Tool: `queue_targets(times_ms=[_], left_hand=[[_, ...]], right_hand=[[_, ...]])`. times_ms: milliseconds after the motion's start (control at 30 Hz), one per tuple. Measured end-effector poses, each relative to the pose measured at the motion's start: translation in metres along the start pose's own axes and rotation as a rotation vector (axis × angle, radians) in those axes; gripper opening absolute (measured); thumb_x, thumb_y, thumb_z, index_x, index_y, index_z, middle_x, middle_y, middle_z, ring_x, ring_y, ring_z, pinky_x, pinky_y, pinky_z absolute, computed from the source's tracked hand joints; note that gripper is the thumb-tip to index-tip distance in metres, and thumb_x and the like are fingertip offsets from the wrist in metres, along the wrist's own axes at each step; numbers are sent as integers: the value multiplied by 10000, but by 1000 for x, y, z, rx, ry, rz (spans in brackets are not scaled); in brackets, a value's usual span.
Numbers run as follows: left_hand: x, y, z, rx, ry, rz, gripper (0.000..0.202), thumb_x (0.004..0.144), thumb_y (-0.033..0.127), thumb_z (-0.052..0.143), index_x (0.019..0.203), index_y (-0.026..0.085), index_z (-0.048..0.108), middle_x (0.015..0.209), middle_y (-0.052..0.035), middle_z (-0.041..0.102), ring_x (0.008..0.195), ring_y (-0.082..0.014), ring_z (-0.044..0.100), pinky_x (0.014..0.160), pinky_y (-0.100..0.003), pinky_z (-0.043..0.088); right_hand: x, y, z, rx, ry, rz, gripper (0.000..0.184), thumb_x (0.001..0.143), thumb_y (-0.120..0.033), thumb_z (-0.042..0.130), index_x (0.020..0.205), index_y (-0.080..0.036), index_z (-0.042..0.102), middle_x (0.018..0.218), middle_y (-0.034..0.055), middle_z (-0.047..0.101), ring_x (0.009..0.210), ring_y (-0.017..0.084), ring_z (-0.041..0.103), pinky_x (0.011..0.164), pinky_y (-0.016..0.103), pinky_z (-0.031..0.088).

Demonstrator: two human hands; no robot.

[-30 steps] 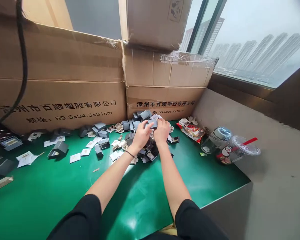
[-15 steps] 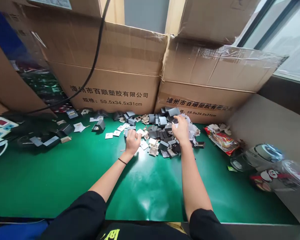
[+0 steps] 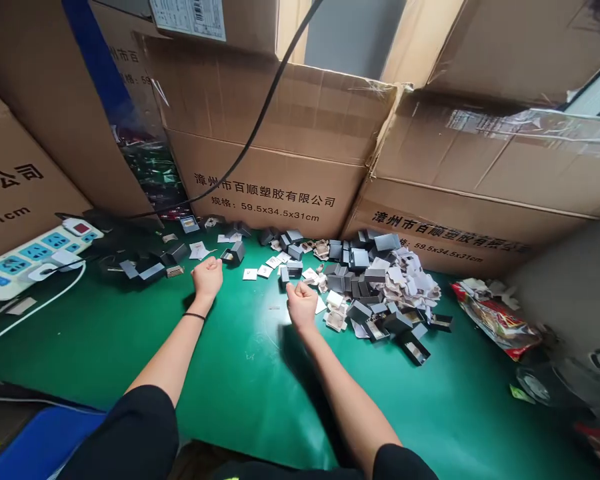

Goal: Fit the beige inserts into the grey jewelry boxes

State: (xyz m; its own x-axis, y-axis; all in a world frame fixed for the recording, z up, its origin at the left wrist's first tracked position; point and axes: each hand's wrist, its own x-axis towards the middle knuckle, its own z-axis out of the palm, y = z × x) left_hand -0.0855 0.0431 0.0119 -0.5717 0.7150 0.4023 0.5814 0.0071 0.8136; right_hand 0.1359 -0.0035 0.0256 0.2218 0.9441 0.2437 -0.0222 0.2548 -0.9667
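Observation:
My left hand [image 3: 207, 278] is closed above the green table, just in front of a small dark box [image 3: 236, 253]. Its fingers curl inward, and whatever they hold is hidden. To its right, my right hand [image 3: 303, 305] is also closed, with its fingertips beside a small dark grey box [image 3: 284, 276]. What lies inside its grip I cannot make out. Right of that hand spreads a heap of small dark grey boxes [image 3: 360, 259], mixed with crumpled whitish paper pieces [image 3: 413, 283]. Several white square cards [image 3: 250, 274] lie between the two hands.
Large cardboard boxes [image 3: 265, 160] wall off the back of the green table [image 3: 220, 393]. A power strip [image 3: 35, 253] with a white cable lies at left; a black cable [image 3: 260, 120] hangs across. A red snack packet [image 3: 495, 320] and a clear container [image 3: 545, 383] stand at right.
My right hand has left the heap and moved left, now closed. My left hand has moved left, away from the cards. The view has turned left, and an open dark box lies at the heap's front.

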Motion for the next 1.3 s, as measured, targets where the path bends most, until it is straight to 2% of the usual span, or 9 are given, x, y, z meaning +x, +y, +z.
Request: queue_targets(times_ms=[100,233,333,500,700,800,1033,1167,1300], left_hand=[[13,1,4,11,29,-15,445,839,259,517,566,219,168,544,65,172,547,-96,197,557,-249,240],[16,3,21,42,19,0,319,844,304,527,625,224,310,582,50,342,583,-125,362,630,-263,335],[14,-3,37,112,35,78,194,793,361,594,775,208,476,832,-49,544,875,-223,521,831,-347,409],[15,-12,49,189,27,113,189,773,352,620,843,181,582,1176,-157,546,1183,-329,437,1023,-469,337],[-3,1,35,-24,-5,188,221,859,305,500,1007,157,572,1131,-161,594,1173,-284,493,1053,-433,341],[-16,15,33,-261,-47,102,299,894,356,476,1113,170,561,1140,-134,600,1119,-255,539,1017,-402,385],[-16,35,40,-1198,-655,-670,341,954,349,368,1202,264,587,656,24,488,622,-134,524,796,-424,531],[-19,34,31,-1310,-830,-791,341,953,405,401,1239,328,571,633,46,408,535,-101,446,653,-367,559],[-30,33,25,-1327,-1055,-801,643,764,694,566,1251,275,565,728,17,468,592,-121,481,553,-339,562]], right_hand=[[-9,-3,16,123,-52,76,515,781,-423,574,572,-250,137,515,-99,139,432,63,156,376,209,241],[-12,10,27,-96,-184,-65,511,820,-431,505,539,-241,123,494,-81,131,456,80,161,408,225,214],[-11,15,32,-182,-246,-111,500,812,-415,492,521,-236,125,492,-72,122,476,88,149,434,239,202],[-12,21,38,-254,-414,-148,446,803,-369,459,522,-225,145,512,-61,145,507,96,159,478,238,232],[-12,40,35,-267,-329,-44,423,784,-340,443,541,-232,113,508,-72,118,491,94,164,465,228,218],[-7,41,32,-242,-318,-34,443,787,-348,476,547,-231,122,521,-71,138,500,94,177,472,227,234],[-3,52,24,-252,-265,18,474,805,-446,476,548,-240,134,499,-79,161,481,89,202,461,224,239],[-3,52,21,-251,-101,5,385,824,-449,511,585,-238,295,489,-97,199,455,90,247,457,228,279],[0,51,15,-195,-133,-55,326,861,-466,513,1032,-189,507,587,-67,464,471,112,439,480,243,388]])
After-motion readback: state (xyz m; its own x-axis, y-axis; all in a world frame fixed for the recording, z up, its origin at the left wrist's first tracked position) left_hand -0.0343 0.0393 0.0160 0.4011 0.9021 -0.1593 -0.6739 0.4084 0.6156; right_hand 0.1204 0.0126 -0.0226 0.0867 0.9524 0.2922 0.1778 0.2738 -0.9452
